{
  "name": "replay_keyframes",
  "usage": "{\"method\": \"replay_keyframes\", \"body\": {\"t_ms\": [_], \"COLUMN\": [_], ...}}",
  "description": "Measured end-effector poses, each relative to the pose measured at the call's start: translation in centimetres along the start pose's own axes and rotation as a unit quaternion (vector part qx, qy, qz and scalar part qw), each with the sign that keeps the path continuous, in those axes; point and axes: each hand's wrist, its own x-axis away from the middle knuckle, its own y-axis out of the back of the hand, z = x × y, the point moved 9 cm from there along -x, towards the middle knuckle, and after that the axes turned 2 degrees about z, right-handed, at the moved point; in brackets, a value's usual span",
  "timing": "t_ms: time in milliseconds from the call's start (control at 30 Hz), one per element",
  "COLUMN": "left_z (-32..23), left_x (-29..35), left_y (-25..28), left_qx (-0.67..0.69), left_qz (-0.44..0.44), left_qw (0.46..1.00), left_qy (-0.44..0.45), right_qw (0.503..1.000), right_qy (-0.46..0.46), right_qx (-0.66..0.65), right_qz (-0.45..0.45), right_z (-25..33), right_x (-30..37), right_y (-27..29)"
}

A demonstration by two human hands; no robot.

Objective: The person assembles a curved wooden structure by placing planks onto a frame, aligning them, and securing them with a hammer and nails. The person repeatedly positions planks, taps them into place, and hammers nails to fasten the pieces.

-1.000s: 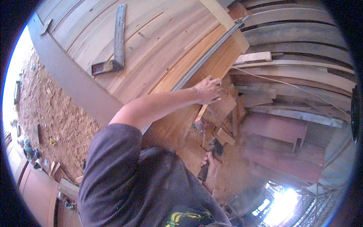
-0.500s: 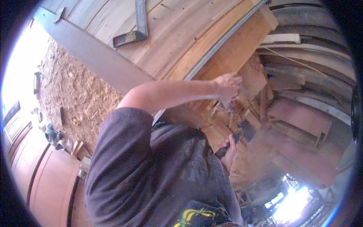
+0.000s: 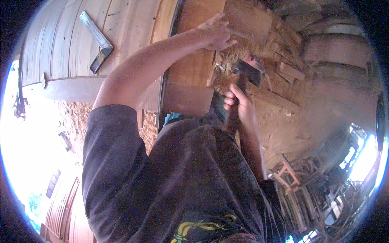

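My left hand reaches forward past the edge of the plank surface, over a broad orange-brown board. Its fingers look spread, with nothing clear in them; a thin greyish strip lies just beyond the fingertips, and I cannot tell whether they touch. Closer to my body, my right hand is wrapped around the dark grip of a handheld power tool. The tool has a wide black end with red parts at its far side; its exact kind does not show.
A try square lies on the plank surface at the left. Wood offcuts and sawdust cover the floor below the tool. Large curved boards stand at the far right, and an orange-topped wooden stand is at lower right.
The view has turned. My right hand has raised the dark tool from low near the floor scraps to in front of my torso. My left hand now reaches farther forward, apart from the tool.
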Motion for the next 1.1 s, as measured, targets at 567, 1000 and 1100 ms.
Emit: {"method": "replay_keyframes", "body": {"t_ms": [567, 1000, 1100], "left_z": [0.1, 0.5, 1.1], "left_x": [-0.6, -1.0, -2.6], "left_y": [-2.7, -2.2, -3.6], "left_qx": [-0.022, 0.065, 0.042], "left_qz": [-0.117, -0.139, -0.184], "left_qw": [0.992, 0.985, 0.981], "left_qy": [-0.049, -0.08, -0.05], "right_qw": [0.962, 0.957, 0.921], "right_qy": [0.183, 0.19, 0.287], "right_qx": [-0.041, -0.11, -0.171], "right_qz": [-0.197, -0.191, -0.203], "right_z": [3.2, 7.4, 8.4], "right_x": [3.2, 7.2, 5.5], "right_y": [14.7, 25.7, 21.9]}}
